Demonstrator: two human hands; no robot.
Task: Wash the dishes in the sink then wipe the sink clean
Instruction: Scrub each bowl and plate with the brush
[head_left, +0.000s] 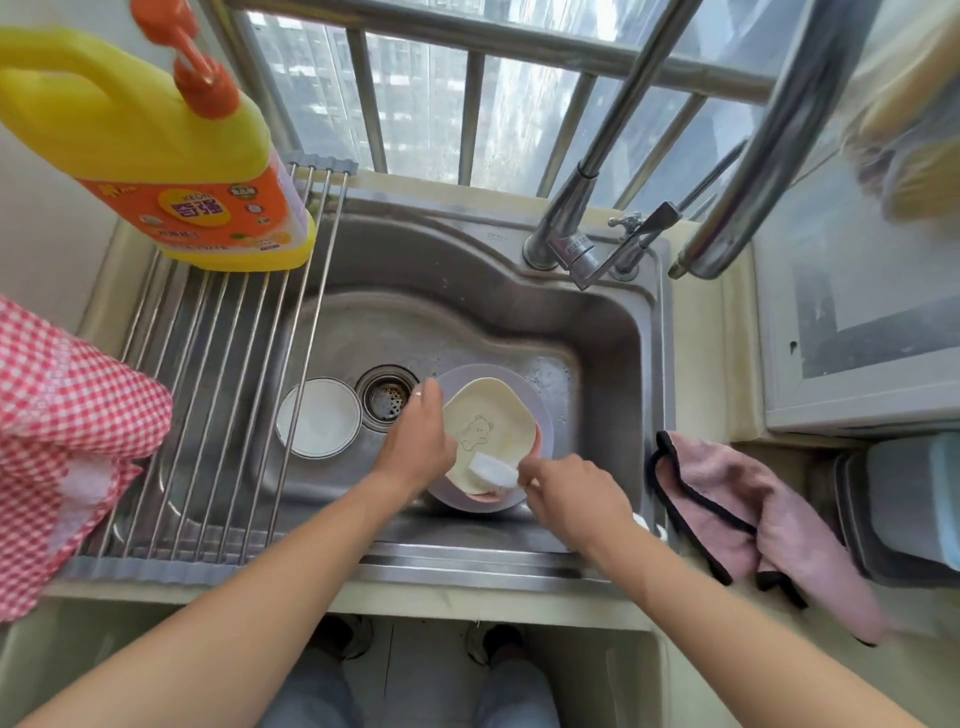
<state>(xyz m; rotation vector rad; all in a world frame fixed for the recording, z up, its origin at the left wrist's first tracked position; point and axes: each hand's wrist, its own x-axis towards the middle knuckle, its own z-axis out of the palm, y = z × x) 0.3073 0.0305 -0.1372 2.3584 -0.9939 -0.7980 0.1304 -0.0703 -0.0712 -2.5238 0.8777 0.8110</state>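
In the steel sink (613, 332), my left hand (415, 441) grips the left edge of a cream plate (493, 415) with a bear drawing. That plate lies over a larger lilac plate (540, 410), with a pink dish edge showing below it. My right hand (566, 488) pinches a white sponge (493, 469) against the cream plate's near rim. A white bowl (319, 418) sits at the sink's left, beside the drain (387, 397).
A roll-up metal rack (218, 395) spans the sink's left part, bearing a yellow detergent bottle (156, 150). A red checked cloth (57, 426) lies at the left, a pink cloth (748, 519) on the right counter. The faucet (582, 218) stands behind the sink.
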